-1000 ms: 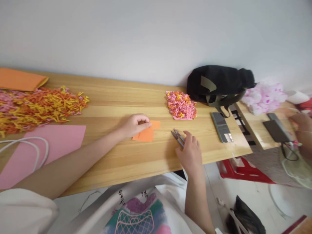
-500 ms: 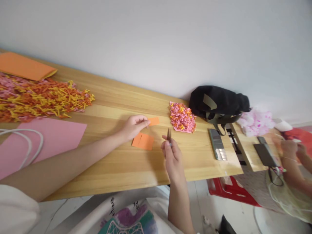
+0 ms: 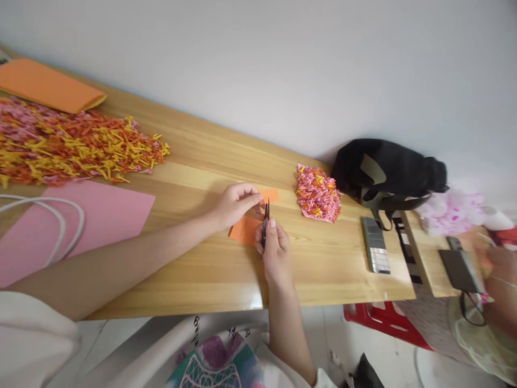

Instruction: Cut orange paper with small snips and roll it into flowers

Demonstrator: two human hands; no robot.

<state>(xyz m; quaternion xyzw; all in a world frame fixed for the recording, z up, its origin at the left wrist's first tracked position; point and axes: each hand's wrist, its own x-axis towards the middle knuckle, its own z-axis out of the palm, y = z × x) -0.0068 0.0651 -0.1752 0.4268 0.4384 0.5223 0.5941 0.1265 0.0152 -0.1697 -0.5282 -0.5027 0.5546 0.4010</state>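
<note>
Between thumb and fingers, my left hand [image 3: 241, 205] pinches a small strip of orange paper [image 3: 270, 195] above the table. My right hand [image 3: 275, 245] is closed around a pair of scissors [image 3: 266, 218], whose blades point away from me and reach the strip's lower edge. Below both hands a larger piece of orange paper [image 3: 244, 230] lies on the wood, partly covered by my right fingers. To the right sits a small heap of pink and orange twisted paper bits [image 3: 319, 194] on a pink sheet.
A long pile of yellow, orange and pink bits [image 3: 92, 145] lies left, beside folded orange paper [image 3: 52, 86], a pink sheet [image 3: 109, 207] and a white cable [image 3: 81, 221]. At right are a black bag [image 3: 391, 172], a phone [image 3: 376, 245] and another person's arm [image 3: 503, 275].
My right hand has brought the scissors left and up to the orange strip in my left hand. The view has shifted slightly, and the other person's hands have moved.
</note>
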